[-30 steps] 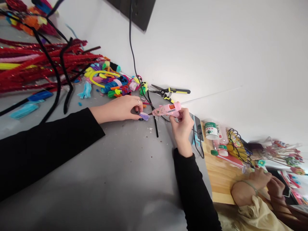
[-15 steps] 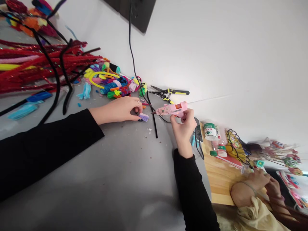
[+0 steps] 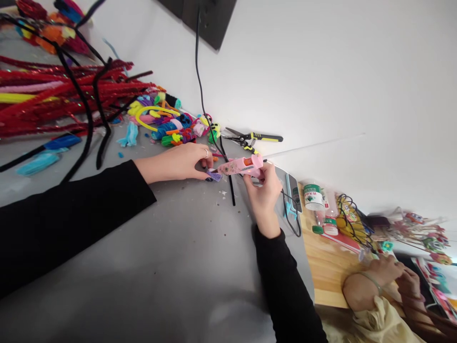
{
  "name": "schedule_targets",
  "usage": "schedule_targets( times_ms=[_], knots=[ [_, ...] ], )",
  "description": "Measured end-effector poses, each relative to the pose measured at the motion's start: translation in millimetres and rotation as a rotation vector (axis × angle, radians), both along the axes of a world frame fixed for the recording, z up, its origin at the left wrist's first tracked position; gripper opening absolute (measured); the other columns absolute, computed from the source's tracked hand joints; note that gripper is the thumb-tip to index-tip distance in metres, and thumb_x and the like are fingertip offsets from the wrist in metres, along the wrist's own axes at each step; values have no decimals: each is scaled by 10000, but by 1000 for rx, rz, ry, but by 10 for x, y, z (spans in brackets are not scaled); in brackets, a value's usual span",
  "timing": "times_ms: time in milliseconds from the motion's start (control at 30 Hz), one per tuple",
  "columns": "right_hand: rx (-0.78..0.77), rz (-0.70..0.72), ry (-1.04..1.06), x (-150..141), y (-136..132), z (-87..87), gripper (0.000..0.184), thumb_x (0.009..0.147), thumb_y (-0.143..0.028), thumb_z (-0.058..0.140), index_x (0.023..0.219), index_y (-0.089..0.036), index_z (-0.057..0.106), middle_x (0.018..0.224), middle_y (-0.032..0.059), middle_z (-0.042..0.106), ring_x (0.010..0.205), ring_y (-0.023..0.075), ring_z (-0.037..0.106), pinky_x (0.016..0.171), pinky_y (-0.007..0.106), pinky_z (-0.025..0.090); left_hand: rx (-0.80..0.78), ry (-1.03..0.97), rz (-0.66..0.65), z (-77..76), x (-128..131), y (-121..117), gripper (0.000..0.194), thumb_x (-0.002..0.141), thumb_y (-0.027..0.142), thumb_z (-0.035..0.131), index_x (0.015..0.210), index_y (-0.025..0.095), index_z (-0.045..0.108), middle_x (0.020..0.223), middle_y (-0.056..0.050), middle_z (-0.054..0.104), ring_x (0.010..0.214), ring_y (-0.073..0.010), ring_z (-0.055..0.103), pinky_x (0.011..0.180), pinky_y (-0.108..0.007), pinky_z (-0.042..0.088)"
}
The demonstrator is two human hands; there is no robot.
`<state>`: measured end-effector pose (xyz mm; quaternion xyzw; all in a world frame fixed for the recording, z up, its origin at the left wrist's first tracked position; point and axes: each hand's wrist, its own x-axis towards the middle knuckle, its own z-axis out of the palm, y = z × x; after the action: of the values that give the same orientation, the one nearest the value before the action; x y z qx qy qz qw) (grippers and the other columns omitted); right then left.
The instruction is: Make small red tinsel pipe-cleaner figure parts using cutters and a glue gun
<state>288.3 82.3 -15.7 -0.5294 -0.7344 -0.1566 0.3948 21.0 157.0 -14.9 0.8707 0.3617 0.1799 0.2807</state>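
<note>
My left hand [image 3: 185, 162] pinches a small fuzzy purple piece [image 3: 214, 176], which looks like pipe cleaner, a little above or on the grey tabletop [image 3: 171, 247]. My right hand [image 3: 266, 193] is wrapped round the handle of a pink hot glue gun [image 3: 237, 166]. Its dark nozzle points left and meets the purple piece near my left fingertips; whether glue is coming out is too small to tell. A clear glue stick [image 3: 317, 145] sticks out of the gun's back. Under the gun lies a black pipe cleaner [image 3: 233, 190].
Black-and-yellow pliers [image 3: 264, 137] lie behind the gun. Colourful pipe-cleaner pieces [image 3: 171, 126] and a red bundle of them [image 3: 64, 97] spread leftward. A phone [image 3: 293, 190], a cable and bottles [image 3: 314, 196] stand right. Another person's hands [image 3: 389, 271] work at the wooden table [image 3: 321, 267].
My right hand has moved left with the glue gun, bringing its nozzle from just beside the purple piece onto it. My left hand keeps its pinch in nearly the same place.
</note>
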Motion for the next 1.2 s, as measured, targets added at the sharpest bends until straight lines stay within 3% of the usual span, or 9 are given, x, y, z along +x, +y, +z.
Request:
schedule_targets(
  times_ms=[367,500,600,733,867,1033,1200],
  knots=[
    [-15,-6,12,-6,-10,-5,136,873,-199,634,985,-246,573,771,-23,640,627,163,567,623,277,462,-39,-35,3,62,-31,11,364,806,489,730,1012,193,783,1042,-65,743,861,-211,675,747,-276,481],
    [-40,-20,7,3,-13,-1,129,876,-210,627,988,-248,576,767,-24,644,612,161,551,615,278,457,-40,-96,118,127,-100,22,407,888,565,654,994,196,787,958,-48,756,779,-185,620,687,-273,429],
    [-33,-11,2,-2,-18,2,132,876,-197,622,989,-247,577,771,-22,645,602,157,534,609,279,453,-34,-164,221,158,-125,12,432,992,501,497,886,172,755,838,-48,734,737,-175,600,689,-278,406],
    [-16,21,8,-9,-23,6,137,879,-181,625,992,-244,581,770,-24,641,610,157,541,610,276,454,-37,-213,294,176,-111,4,482,1029,435,391,836,170,745,759,-43,715,707,-173,605,716,-284,412],
    [-25,-2,17,5,-24,5,112,885,-211,630,982,-245,585,749,-32,630,617,162,543,625,279,459,-37,-201,331,199,-109,8,483,1024,401,371,823,170,746,697,-33,680,691,-174,610,735,-289,425],
    [-20,-13,32,18,-38,7,110,887,-230,630,992,-243,600,787,-11,673,636,173,569,652,293,490,-42,-203,337,231,-132,3,474,1015,396,369,828,168,740,757,-55,707,789,-205,666,815,-309,460],
    [-41,-48,14,37,-71,10,105,879,-227,627,976,-247,593,764,-9,660,628,185,554,646,303,486,-74,-215,353,263,-124,-16,449,1021,373,379,801,183,721,738,-47,696,764,-202,647,770,-311,458]
  ],
)
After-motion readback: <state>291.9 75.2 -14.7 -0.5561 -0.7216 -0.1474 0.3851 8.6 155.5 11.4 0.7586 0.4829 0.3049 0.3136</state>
